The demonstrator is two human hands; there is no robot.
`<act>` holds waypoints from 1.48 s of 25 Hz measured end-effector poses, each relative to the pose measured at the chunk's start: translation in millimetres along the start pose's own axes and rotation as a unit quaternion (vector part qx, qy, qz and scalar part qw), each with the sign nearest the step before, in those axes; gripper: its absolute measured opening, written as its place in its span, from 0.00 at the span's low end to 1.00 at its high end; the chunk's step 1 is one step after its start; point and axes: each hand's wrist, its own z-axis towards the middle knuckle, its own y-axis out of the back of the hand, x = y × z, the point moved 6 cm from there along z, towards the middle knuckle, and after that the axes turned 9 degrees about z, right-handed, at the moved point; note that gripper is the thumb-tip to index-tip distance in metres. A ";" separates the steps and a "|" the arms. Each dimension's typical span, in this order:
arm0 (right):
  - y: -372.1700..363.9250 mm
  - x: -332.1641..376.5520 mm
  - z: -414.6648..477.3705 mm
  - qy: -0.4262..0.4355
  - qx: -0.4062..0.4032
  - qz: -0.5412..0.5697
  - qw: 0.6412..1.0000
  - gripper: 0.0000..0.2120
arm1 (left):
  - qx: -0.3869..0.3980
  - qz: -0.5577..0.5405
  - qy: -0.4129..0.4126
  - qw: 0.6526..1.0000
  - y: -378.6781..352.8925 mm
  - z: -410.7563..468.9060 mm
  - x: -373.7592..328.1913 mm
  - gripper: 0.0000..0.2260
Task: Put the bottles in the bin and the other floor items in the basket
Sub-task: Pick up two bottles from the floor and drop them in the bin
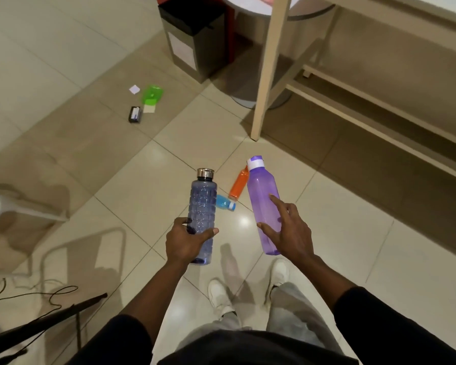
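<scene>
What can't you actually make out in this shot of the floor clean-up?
All in the head view:
Bin: its top is cut off by the upper edge, contents unseen.
Small blue bottle: partly hidden behind the dark blue bottle.
Orange bottle: top hidden behind the purple bottle.
Black item: too small to identify.
Basket: nowhere in frame.

A pale table leg [267, 75] stands beside what seems a low slatted shelf [353, 111].

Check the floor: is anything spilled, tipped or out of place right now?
No spill shows. An orange bottle and a small blue bottle lie on their sides on the floor. Near the bin, a green plastic piece, white paper and a black item lie scattered.
</scene>
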 end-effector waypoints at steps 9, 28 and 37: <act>-49.0 82.8 73.9 0.056 0.045 0.010 0.997 0.36 | -0.039 -0.045 0.045 0.997 58.7 52.8 20.0 0.42; -185.4 260.3 269.7 0.133 0.159 -0.011 0.978 0.35 | -0.102 -0.084 0.105 0.986 208.2 240.8 7.1 0.33; -257.9 375.1 350.4 0.028 0.093 -0.051 0.994 0.36 | -0.019 -0.010 0.042 0.999 330.1 409.8 11.1 0.32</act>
